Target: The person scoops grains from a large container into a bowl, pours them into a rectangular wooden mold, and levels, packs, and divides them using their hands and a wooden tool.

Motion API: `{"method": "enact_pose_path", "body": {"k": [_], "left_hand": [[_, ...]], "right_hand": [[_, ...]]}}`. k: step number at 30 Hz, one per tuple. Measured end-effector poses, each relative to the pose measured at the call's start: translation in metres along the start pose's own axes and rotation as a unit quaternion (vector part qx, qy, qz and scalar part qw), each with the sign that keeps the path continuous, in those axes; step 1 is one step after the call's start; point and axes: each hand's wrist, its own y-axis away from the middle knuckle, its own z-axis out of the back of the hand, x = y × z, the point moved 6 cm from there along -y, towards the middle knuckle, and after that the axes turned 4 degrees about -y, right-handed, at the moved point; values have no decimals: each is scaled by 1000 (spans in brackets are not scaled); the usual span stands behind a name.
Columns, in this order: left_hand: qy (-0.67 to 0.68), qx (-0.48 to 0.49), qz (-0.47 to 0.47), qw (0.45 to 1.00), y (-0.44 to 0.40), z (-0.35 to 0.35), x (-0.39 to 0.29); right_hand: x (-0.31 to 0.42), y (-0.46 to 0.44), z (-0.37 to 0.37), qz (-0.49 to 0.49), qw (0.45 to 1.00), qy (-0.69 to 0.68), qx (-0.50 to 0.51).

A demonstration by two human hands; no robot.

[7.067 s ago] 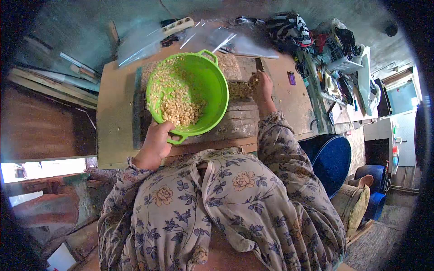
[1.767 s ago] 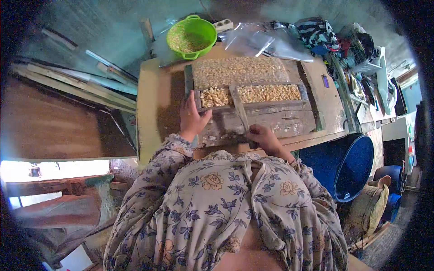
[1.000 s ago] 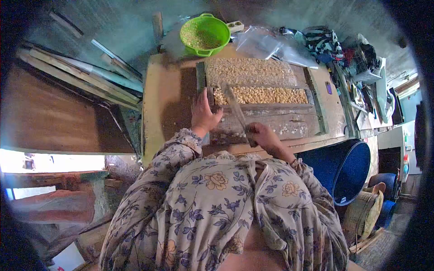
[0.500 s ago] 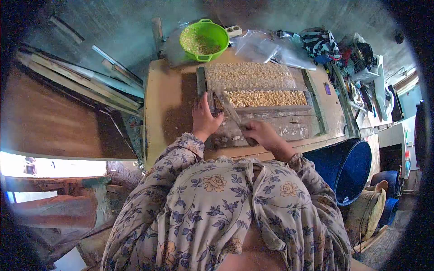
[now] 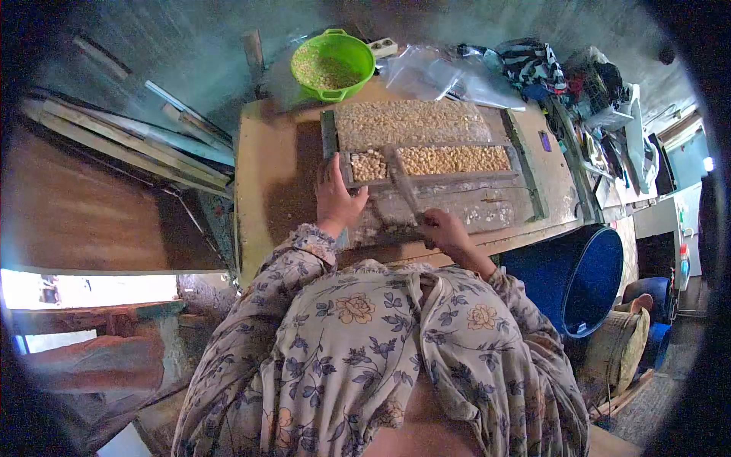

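Set on a board (image 5: 449, 209) is a narrow wooden frame (image 5: 464, 177) filled with pale puffed or nut-like pieces (image 5: 454, 159). My left hand (image 5: 338, 202) rests at the frame's left end, fingers stretched up along the side and thumb spread out to the right. In my right hand (image 5: 448, 232) is a flat wooden stick (image 5: 406, 189), gripped at its near end. Its blurred far end lies over the filling, left of the middle. Beyond the frame lies a wider flat slab of the same pieces (image 5: 411, 124).
A green basin (image 5: 333, 66) with loose pieces stands at the table's back. Clear plastic bags (image 5: 426, 72) lie beside it, near a white power strip (image 5: 383, 48). Side rails flank the board. A blue barrel (image 5: 567, 282) stands at the right, and planks (image 5: 129, 141) lean at the left.
The stick's far end has moved right, away from the frame's left end, uncovering pieces there. My left hand keeps its place at the frame. The view has shifted slightly.
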Motion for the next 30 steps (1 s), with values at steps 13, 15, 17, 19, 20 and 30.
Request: {"method": "enact_pose_path", "body": {"k": [13,15,17,19,20,30], "left_hand": [[-49,-30,-43,997,1,3,-7],[-59,-47,-50,996,3,7,-11],[-66,-62,-56,994,4,9,-11],[-63,-84,-73,992,4,8,-11],[-61,-84,-70,992,5,8,-11],[-55,-99,-64,991,2,6,-11]], "right_hand": [[17,-44,0,91,995,-17,46],[19,-42,12,126,991,8,45],[54,-1,25,400,904,147,41],[61,22,41,274,957,60,75],[41,24,45,41,991,-73,107],[-10,-21,95,-27,966,-255,28]]}}
